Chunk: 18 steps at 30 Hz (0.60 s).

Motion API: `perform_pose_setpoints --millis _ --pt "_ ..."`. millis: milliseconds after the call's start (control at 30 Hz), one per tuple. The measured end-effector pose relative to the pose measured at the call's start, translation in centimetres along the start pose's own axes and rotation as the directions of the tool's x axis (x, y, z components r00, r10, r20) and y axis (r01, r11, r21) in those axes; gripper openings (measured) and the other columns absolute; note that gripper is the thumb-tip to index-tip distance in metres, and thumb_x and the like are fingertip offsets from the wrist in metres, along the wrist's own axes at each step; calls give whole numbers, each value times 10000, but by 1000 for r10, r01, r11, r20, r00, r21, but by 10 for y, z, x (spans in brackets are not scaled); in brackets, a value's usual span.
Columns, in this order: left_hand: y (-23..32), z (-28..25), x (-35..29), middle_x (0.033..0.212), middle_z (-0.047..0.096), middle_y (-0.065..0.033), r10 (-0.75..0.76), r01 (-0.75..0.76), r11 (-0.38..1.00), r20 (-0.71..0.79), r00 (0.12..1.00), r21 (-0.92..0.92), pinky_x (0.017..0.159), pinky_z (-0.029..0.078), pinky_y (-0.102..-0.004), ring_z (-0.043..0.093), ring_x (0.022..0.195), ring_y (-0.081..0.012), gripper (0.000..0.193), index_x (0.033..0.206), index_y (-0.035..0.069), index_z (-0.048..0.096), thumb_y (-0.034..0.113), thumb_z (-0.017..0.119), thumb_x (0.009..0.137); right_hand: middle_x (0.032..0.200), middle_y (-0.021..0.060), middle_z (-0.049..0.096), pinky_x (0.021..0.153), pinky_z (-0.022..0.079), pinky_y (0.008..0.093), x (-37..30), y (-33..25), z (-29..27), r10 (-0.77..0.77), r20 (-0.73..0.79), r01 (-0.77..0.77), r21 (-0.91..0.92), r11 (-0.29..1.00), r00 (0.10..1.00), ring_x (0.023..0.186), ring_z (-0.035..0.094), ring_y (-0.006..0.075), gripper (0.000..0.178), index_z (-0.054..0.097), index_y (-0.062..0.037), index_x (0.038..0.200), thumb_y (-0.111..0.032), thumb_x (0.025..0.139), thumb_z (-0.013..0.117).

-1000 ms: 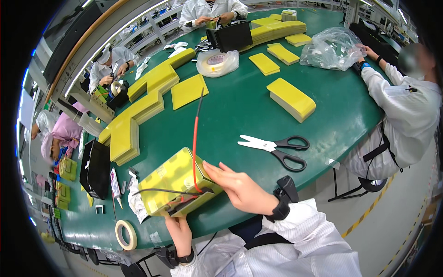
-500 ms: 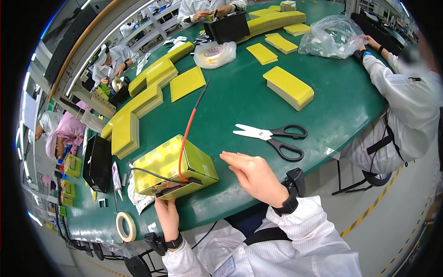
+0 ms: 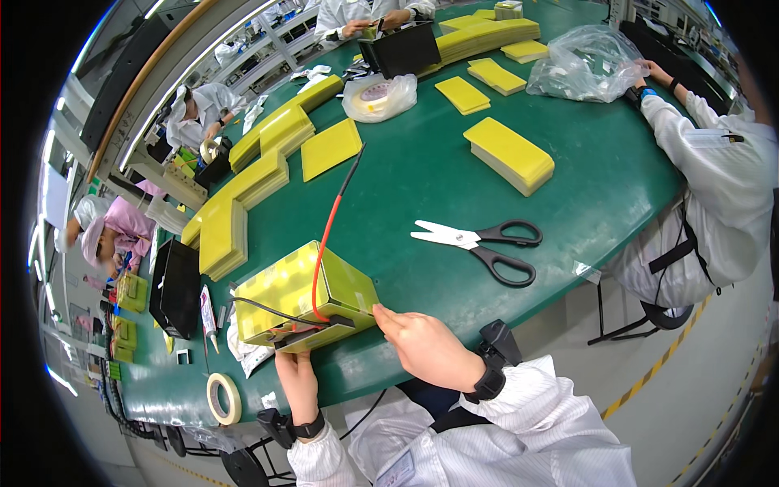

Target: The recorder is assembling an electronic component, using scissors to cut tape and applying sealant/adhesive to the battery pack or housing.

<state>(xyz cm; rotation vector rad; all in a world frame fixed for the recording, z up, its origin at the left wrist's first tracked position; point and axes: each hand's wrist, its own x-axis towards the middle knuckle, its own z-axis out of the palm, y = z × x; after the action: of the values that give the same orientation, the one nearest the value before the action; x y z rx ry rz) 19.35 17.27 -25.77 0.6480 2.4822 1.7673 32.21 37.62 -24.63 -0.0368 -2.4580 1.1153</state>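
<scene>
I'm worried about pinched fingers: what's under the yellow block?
The left hand sits partly under the yellow block; its fingertips, and anything else beneath, are covered.

We have a glossy green table before us. On it lie open scissors with silver blades and black plastic handles. Beyond the scissors we see a stack of flat yellow rectangular sheets and, farther off, a crumpled clear plastic bag. Well left of the scissors are a black rectangular box and, nearer us, a cream tape ring.
</scene>
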Motion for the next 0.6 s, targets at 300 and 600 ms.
perform_pose_setpoints --millis 300,600 --pt "46 -14 1 1256 506 -123 -37 -98 819 -222 974 -566 899 406 -293 518 1066 -153 481 1391 -21 328 63 481 943 1098 236 607 787 523 354 31 -23 -16 -43 -440 141 192 971 897 957 625 339 333 557 73 1128 -73 834 614" --pt "48 -3 11 860 564 -20 103 -186 947 -302 948 -262 705 403 -226 474 751 -74 246 993 -64 572 173 511 966 934 176 677 682 554 317 45 -29 -1 -94 -552 193 124 973 828 791 681 288 317 648 37 1035 15 723 700"
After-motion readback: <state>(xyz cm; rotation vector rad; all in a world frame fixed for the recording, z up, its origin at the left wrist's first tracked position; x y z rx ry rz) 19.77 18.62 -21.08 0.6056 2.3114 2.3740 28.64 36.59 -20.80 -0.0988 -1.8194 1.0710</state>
